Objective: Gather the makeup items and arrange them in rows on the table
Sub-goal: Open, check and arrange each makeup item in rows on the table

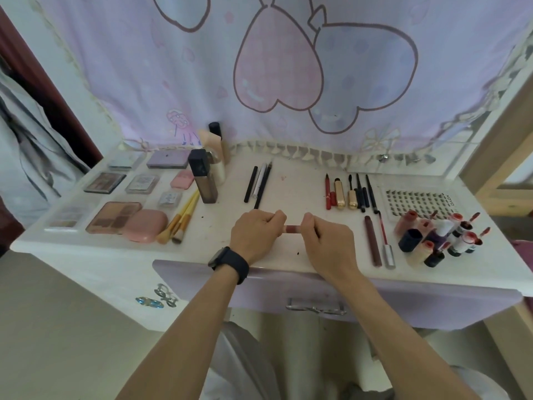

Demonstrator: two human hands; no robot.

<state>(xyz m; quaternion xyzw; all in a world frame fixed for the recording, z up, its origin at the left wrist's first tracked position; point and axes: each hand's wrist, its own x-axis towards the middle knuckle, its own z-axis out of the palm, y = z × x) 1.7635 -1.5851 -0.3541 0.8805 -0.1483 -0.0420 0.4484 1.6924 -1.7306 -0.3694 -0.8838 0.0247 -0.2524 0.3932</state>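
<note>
White counter [219, 246] with a lilac drawer [403, 298] beneath, backed by a curtain [202, 82] printed with heart balloons.

Both hands are at the front centre. The left hand [256, 235] and the right hand [328, 243] each curl their fingers round one end of a small reddish lip tube [292, 228]. It is held level between them, just over the surface. Whether it is being capped or uncapped cannot be told.

Risks noted:
- A slipped grip would drop the tube, which would likely roll toward the front edge.
- Uncapped gloss bottles [461, 241] stand crowded at the right, wands out. A right forearm swung that way could topple them and smear the surface.

Palettes [112, 217] lie in rows at left, brushes [184, 215] beside them, pencils [259, 183] toward the back.
</note>
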